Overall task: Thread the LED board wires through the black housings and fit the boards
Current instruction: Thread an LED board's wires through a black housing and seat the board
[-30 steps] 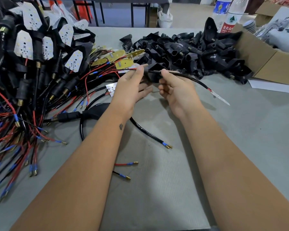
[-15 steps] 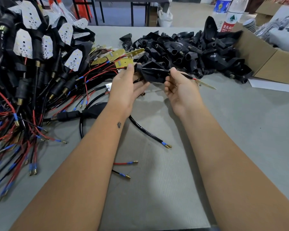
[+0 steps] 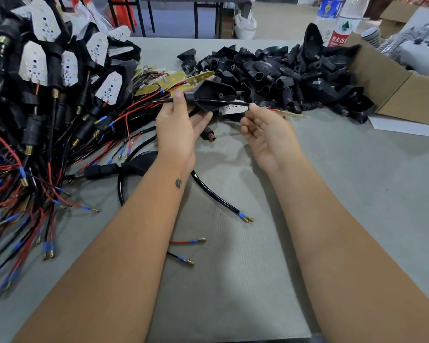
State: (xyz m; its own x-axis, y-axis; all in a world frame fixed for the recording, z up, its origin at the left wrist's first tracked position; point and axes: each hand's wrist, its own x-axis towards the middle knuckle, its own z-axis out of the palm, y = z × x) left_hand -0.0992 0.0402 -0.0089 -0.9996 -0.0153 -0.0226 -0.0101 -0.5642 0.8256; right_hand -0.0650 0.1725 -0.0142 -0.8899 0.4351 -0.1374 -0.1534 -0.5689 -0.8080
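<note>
Matte black plastic housing (image 3: 212, 97) in hand; glossy black sleeved wire (image 3: 234, 103) with red lead. Grey ribbed tabletop (image 3: 357, 194). White LED boards (image 3: 36, 64) at left edge, yellow board backs (image 3: 171, 79), red and black wires with blue crimps (image 3: 22, 174), brown cardboard box (image 3: 406, 95).

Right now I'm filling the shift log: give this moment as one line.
step: threading wire | left hand: holds black housing | right hand: pinches sleeved wire | LED board: not yet seated
</note>
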